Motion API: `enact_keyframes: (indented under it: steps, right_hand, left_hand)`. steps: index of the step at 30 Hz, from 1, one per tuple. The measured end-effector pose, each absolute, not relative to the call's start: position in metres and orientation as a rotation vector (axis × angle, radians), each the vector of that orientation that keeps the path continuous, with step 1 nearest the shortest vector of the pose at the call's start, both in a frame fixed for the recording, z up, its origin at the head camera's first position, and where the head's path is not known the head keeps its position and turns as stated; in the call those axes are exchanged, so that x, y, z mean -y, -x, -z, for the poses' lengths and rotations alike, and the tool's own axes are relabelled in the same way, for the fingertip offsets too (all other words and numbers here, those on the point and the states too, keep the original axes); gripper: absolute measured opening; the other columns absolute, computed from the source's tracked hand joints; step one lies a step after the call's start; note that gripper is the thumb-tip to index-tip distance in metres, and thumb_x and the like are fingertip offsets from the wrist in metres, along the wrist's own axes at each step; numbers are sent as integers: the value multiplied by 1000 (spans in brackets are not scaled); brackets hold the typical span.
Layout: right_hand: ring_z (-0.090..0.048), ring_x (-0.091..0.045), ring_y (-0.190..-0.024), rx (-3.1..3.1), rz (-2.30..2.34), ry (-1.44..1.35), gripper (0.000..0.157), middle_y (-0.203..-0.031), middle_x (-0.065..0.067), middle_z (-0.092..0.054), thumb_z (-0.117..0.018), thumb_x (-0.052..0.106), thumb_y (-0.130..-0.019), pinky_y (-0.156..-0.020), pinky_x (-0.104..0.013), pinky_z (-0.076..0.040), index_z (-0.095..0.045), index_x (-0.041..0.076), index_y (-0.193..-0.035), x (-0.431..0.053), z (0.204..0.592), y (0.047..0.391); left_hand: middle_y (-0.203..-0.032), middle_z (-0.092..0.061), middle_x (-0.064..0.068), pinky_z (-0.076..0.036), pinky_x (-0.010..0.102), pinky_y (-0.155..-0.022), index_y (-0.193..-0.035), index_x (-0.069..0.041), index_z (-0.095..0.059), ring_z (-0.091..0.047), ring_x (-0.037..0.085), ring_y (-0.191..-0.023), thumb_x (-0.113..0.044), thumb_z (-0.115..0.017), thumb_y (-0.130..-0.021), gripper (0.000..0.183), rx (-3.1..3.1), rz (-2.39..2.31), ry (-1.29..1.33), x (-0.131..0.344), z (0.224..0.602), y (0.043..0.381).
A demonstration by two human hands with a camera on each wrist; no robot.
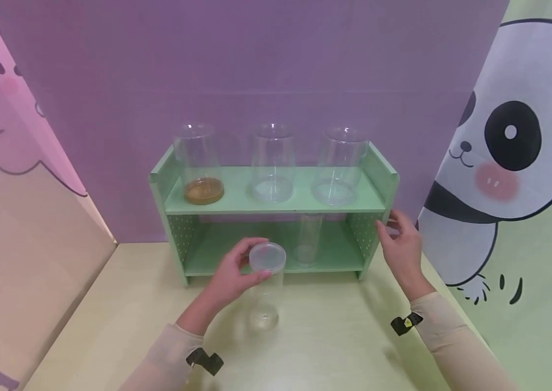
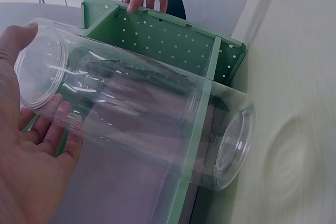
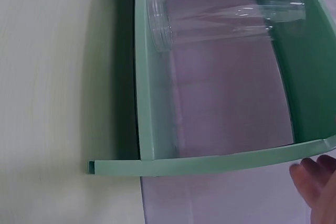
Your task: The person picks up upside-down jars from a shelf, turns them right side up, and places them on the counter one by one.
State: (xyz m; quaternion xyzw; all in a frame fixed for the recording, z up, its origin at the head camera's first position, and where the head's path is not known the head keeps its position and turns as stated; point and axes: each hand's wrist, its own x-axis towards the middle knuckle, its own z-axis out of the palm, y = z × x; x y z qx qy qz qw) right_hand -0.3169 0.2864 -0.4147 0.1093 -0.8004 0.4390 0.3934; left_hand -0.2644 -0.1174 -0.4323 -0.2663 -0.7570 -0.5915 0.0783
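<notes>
My left hand [image 1: 231, 277] grips a clear plastic jar [image 1: 267, 296] near its translucent lid [image 1: 268, 257], thumb on one side and fingers on the other. The jar stands roughly upright in front of a green two-tier shelf [image 1: 237, 203]. In the left wrist view, the base of the jar [image 2: 136, 95] is raised a little off the tabletop. At the shelf's right end, my right hand [image 1: 403, 250] is at the outer side panel [image 1: 376, 233], its fingertips at the edge with fingers loosely bent. The right wrist view shows only part of that hand [image 3: 320, 187].
On the upper tier are three clear jars: a left jar [image 1: 199, 157] with a brown base, a middle jar [image 1: 273, 163] and a right jar [image 1: 338, 165]. A slimmer clear jar [image 1: 308, 239] stands on the lower tier. A purple wall [image 1: 276, 65] rises behind the pale table [image 1: 124, 309].
</notes>
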Motion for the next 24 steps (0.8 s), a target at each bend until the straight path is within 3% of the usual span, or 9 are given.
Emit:
enact_keyframes:
  steps: [9, 11, 14, 17, 24]
  right_hand:
    - [-80, -45, -96, 2027, -985, -289, 29, -115, -25, -79, -70, -3, -104, -78, 1, -49, -72, -3, -133, -286, 417, 323]
    - [-80, -44, -95, 2030, -935, -288, 28, -113, -25, -79, -69, -4, -103, -77, -7, -57, -71, -5, -130, -285, 417, 324]
    - [-80, -44, -93, 2040, -875, -280, 25, -111, -26, -78, -67, -5, -101, -75, -34, -69, -69, -8, -126, -284, 415, 325]
    - [-79, -46, -93, 2047, -858, -273, 21, -109, -28, -77, -66, -6, -101, -74, -60, -67, -67, -9, -122, -282, 414, 324]
    - [-79, -48, -95, 2071, -872, -247, 19, -111, -29, -75, -66, -5, -101, -75, -63, -67, -65, -9, -120, -281, 412, 323]
  left_hand:
    - [-141, -66, 14, -51, 57, -118, -149, -8, -61, -65, 34, -130, -7, -91, -91, 66, 2286, 1768, 770, 127, 431, 265]
    - [-141, -66, 14, -51, 57, -118, -149, -7, -60, -65, 34, -129, -6, -91, -91, 66, 2289, 1767, 769, 130, 431, 265]
    - [-140, -66, 15, -53, 54, -115, -149, -6, -58, -65, 34, -127, -5, -89, -91, 65, 2297, 1759, 764, 137, 432, 264]
    - [-139, -67, 15, -54, 50, -113, -148, -4, -57, -65, 33, -126, -5, -89, -92, 64, 2304, 1736, 748, 146, 433, 264]
    - [-139, -67, 14, -54, 33, -110, -146, -4, -57, -64, 28, -125, -3, -88, -92, 63, 2318, 1660, 686, 175, 436, 262]
